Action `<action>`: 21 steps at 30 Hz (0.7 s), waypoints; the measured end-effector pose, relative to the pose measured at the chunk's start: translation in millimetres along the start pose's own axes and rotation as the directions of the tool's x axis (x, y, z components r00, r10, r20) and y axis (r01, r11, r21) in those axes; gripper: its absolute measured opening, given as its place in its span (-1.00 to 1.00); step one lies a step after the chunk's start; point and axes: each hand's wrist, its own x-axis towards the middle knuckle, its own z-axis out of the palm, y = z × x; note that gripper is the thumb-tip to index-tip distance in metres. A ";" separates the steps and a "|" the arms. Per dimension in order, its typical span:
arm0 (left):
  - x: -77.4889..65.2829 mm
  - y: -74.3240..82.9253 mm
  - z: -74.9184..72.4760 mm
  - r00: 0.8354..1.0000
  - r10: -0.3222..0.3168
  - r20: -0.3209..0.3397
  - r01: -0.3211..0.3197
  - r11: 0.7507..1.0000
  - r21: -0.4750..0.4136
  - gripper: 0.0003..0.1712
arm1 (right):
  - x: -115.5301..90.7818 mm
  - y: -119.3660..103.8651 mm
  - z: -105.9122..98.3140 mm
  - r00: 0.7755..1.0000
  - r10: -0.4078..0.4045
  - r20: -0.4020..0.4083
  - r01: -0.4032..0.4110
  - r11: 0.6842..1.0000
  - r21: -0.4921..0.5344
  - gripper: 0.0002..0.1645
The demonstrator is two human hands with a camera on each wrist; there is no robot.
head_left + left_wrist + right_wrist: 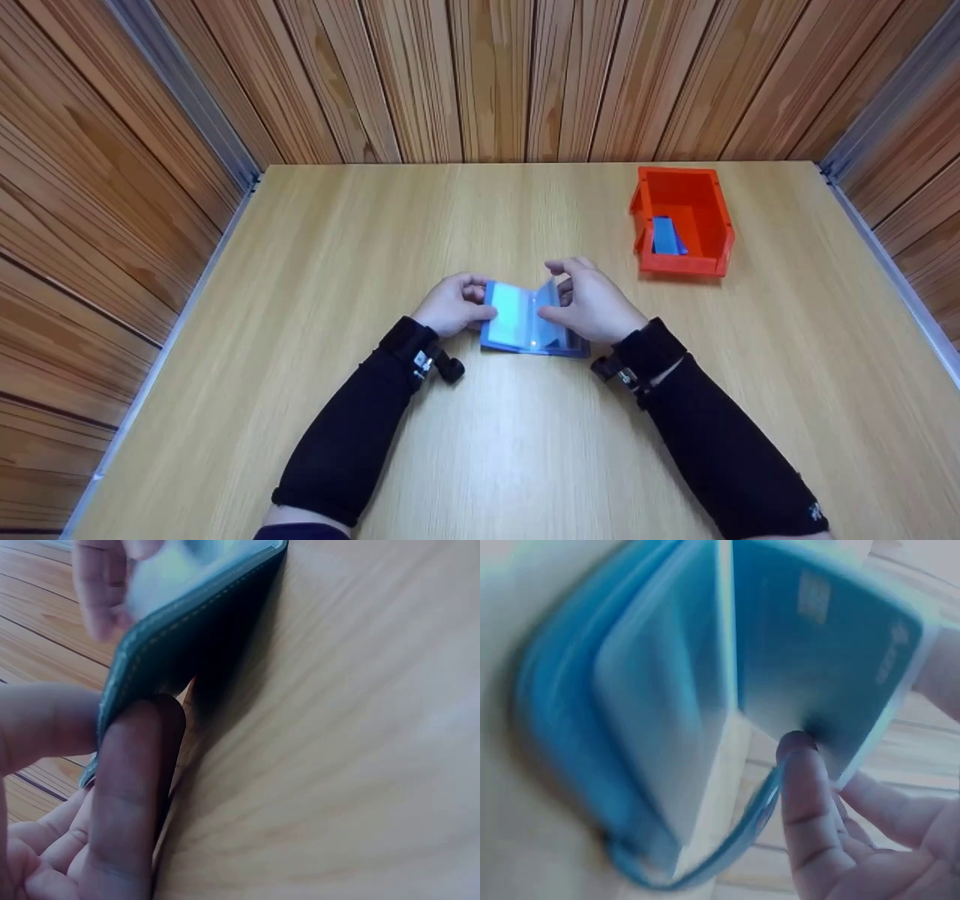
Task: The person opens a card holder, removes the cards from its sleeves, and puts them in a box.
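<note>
A blue card holder (pixel 511 343) lies spread like a book near the middle of the table, with clear plastic sleeves inside. My left hand (pixel 450 306) pinches its left edge, thumb on top; in the left wrist view the fingers of that hand (pixel 127 795) reach beneath the stitched cover (pixel 199 634), which is lifted off the tabletop. Between thumb and fingers, my right hand (pixel 598 306) holds a raised sleeve leaf (pixel 547 301). A card with a chip (pixel 832 660) shows in that leaf in the right wrist view. Blur hides finer print.
An orange-red open bin (pixel 682 264) stands at the back right of the wooden table (pixel 337 225), with blue cards (pixel 664 236) inside. Wood-panelled walls (pixel 487 82) rise behind and at both sides.
</note>
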 end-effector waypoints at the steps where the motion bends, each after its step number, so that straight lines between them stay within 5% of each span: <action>1: 0.0 -0.4 -0.1 1.000 0.005 -0.005 -0.005 1.000 0.007 -0.39 | -1.7 -2.8 2.4 1.000 -0.019 -0.002 0.019 1.000 0.017 -0.08; 5: 0.3 -1.5 -0.2 0.999 0.019 -0.027 -0.019 0.999 0.029 -0.46 | -8.7 -13.8 18.5 0.989 -0.142 0.040 0.140 0.990 0.035 -0.15; 10: 0.4 -1.5 -0.5 0.998 0.028 -0.053 -0.024 0.997 0.070 -0.53 | -16.1 -22.0 39.7 0.943 -0.285 0.173 0.311 0.938 -0.152 -0.38; 21: -0.5 -1.1 -1.3 0.999 0.011 -0.032 -0.010 0.999 0.040 -0.46 | -19.5 -21.6 48.0 0.936 -0.290 0.197 0.335 0.907 -0.255 -0.43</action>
